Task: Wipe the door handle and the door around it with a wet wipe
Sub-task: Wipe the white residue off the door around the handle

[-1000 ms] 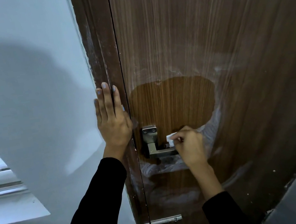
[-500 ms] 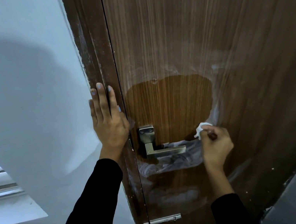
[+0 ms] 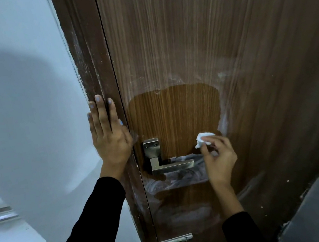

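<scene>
Low in the frame, two black sleeves lead up to the hands. The right hand [image 3: 218, 155], right of centre, is closed on a wet wipe [image 3: 204, 138], pinched between thumb and fingertips [image 3: 206, 141] so that a small white wad stands out above them. The wipe is judged to be light, soft and limp, best held bunched as it is, with the wad pressed flat to the surface. It lies at the right edge of the bare patch, just above and right of the door handle [image 3: 172, 166]. The left hand [image 3: 109, 137] is laid open and flat on the door frame [image 3: 89, 54], gripping nothing. The handle is a square metal lever, stiff and probably slick when wet. The door [image 3: 224, 37] behind is brown wood grain under wrinkled clear film, torn away around the handle.
</scene>
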Demonstrator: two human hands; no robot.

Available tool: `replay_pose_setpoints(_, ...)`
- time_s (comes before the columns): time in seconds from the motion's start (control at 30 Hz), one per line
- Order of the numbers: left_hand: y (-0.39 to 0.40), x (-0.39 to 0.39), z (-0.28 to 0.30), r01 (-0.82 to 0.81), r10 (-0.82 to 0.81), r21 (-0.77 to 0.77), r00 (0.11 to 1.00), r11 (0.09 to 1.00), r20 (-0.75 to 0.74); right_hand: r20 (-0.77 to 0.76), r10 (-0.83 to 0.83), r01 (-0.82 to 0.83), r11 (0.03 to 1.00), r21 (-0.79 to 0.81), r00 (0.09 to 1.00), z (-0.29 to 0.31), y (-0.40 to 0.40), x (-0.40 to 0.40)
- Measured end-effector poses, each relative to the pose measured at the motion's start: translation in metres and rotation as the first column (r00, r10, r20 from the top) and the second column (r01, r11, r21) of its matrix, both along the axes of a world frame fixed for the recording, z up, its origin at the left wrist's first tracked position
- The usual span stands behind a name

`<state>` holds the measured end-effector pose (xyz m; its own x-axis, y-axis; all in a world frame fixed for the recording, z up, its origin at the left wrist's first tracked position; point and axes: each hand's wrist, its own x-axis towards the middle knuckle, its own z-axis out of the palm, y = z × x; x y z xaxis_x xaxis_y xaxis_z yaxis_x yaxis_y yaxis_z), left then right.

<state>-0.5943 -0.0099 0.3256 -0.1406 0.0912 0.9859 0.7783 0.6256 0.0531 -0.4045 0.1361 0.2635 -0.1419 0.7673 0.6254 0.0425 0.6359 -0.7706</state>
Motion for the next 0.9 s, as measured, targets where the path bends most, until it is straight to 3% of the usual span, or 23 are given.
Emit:
replay_pose_setpoints(0.17, 0.000, -0.002, 0.000, 0.008, -0.008, -0.004, 1.000, 1.000, -0.002, -0.135, -0.074, 0.041, 0.972, -0.232, 0.988, -0.011, 0.001, 0.016)
replay_pose_setpoints(0.4, 0.001, -0.002, -0.001, 0.015, -0.014, 0.009, 1.000, 1.000, -0.014, -0.354, -0.304, 0.230, 0.944, -0.236, 0.885, 0.013, 0.016, 0.023)
replay_pose_setpoints(0.5, 0.001, -0.002, -0.001, 0.016, -0.015, 0.010, 1.000, 1.000, -0.015, -0.322, -0.375, 0.350, 0.927, -0.135, 0.869, 0.020, 0.026, 0.019)
replay_pose_setpoints(0.67, 0.000, -0.002, -0.001, 0.015, -0.015, 0.010, 1.000, 1.000, -0.018, -0.118, -0.218, 0.225, 0.974, 0.042, 0.969, 0.013, 0.010, -0.001)
replay_pose_setpoints(0.77, 0.000, -0.002, -0.001, 0.007, -0.007, 0.013, 1.000, 1.000, -0.020, 0.002, -0.211, 0.210, 0.974, 0.085, 0.978, -0.006, 0.001, -0.003)
replay_pose_setpoints(0.83, 0.000, -0.001, -0.001, 0.003, -0.003, 0.009, 1.000, 1.000, -0.017, -0.042, -0.229, 0.230, 0.973, 0.017, 0.973, -0.006, 0.010, 0.003)
replay_pose_setpoints(0.9, 0.000, 0.000, 0.000, 0.007, -0.007, 0.005, 1.000, 1.000, -0.010, -0.203, -0.212, 0.197, 0.976, -0.092, 0.956, 0.008, 0.019, 0.006)
